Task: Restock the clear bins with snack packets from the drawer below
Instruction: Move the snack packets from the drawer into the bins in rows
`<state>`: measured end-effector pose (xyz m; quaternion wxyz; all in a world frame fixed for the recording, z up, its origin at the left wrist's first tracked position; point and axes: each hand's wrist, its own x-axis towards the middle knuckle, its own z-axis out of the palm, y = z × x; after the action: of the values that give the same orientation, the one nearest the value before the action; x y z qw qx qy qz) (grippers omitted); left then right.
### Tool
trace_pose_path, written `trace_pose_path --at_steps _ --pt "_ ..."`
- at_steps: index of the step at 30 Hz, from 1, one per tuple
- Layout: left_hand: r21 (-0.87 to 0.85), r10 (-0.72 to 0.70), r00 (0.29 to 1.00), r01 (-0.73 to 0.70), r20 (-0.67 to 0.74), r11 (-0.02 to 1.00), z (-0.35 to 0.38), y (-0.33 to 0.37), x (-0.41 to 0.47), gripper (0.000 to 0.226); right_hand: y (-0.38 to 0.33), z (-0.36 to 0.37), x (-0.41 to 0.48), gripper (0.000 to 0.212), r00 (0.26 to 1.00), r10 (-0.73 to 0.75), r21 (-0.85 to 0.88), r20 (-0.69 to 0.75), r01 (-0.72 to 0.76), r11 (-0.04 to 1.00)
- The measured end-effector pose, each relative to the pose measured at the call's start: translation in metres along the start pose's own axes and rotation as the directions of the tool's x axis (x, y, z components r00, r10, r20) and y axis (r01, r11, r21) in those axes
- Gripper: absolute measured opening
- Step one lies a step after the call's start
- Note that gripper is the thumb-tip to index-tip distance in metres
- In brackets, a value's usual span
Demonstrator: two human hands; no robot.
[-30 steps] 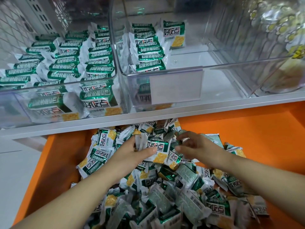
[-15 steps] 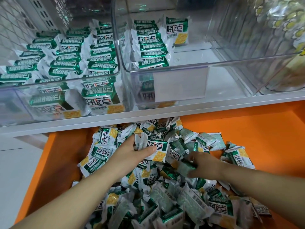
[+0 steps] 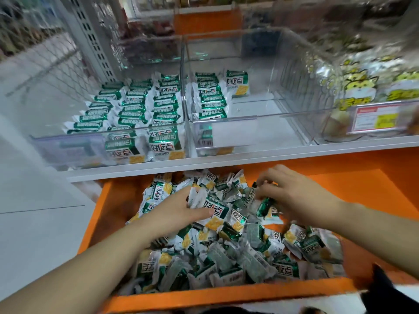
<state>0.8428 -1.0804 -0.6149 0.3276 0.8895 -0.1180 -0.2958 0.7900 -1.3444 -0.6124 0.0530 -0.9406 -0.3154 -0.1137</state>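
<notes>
Orange sheet-metal drawer (image 3: 353, 189) stands pulled out beneath the white shelf edge (image 3: 249, 158). A loose heap of green-and-white foil snack packets (image 3: 226, 252) fills its left and middle, leaving the back right corner bare. Both hands work at the back edge of the heap. The left hand (image 3: 179, 209) grasps a face-up packet (image 3: 216, 210), thumb across its near side and fingers tucked behind. Whether more packets are stacked behind it I cannot tell. The right hand (image 3: 294, 196) has its fingers curled down and pinches a crumpled dark-green packet (image 3: 265, 204) by one end.

The step in hand looks like gathering a bunch to lift. To do it well, the right hand should bring its packet flat against the left hand's, labels facing one way, so the bunch is squared before it leaves the drawer. The clear plastic middle bin (image 3: 283, 130) above holds one row along its left wall and a lone packet at the back, with most of its floor open, so it is the likely target. The clear left bin (image 3: 68, 148) is packed in rows. Packets should go in on edge, overlapping like the existing row. Slippery foil favours small bunches.
</notes>
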Motion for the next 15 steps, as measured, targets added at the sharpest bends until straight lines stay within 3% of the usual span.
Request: trace_pose_path --at_steps 4,8,12,14,15 --pt "0.026 0.083 0.996 -0.083 -0.027 0.996 -0.014 0.029 -0.036 0.079 -0.016 -0.050 -0.007 0.061 0.987 -0.053 -0.070 -0.149 0.043 0.997" --pt "0.047 0.167 0.984 -0.164 -0.066 0.985 -0.029 0.067 -0.074 0.069 -0.026 -0.098 -0.012 0.045 0.919 -0.031 -0.111 -0.393 -0.014 0.994" --pt "-0.083 0.216 0.961 -0.232 -0.172 0.969 -0.037 0.099 -0.100 0.035 -0.045 -0.137 -0.004 0.023 0.725 0.112 -0.034 -0.680 -0.184 0.982" --pt "-0.186 0.209 0.948 -0.256 -0.239 0.949 -0.036 0.110 -0.106 0.046 -0.059 -0.148 0.003 0.021 0.615 0.188 0.037 -0.766 -0.249 0.968" --pt "-0.260 0.186 0.946 -0.256 -0.264 0.931 -0.034 0.114 -0.106 0.067 -0.067 -0.150 0.005 0.022 0.569 0.229 0.084 -0.790 -0.269 0.960"
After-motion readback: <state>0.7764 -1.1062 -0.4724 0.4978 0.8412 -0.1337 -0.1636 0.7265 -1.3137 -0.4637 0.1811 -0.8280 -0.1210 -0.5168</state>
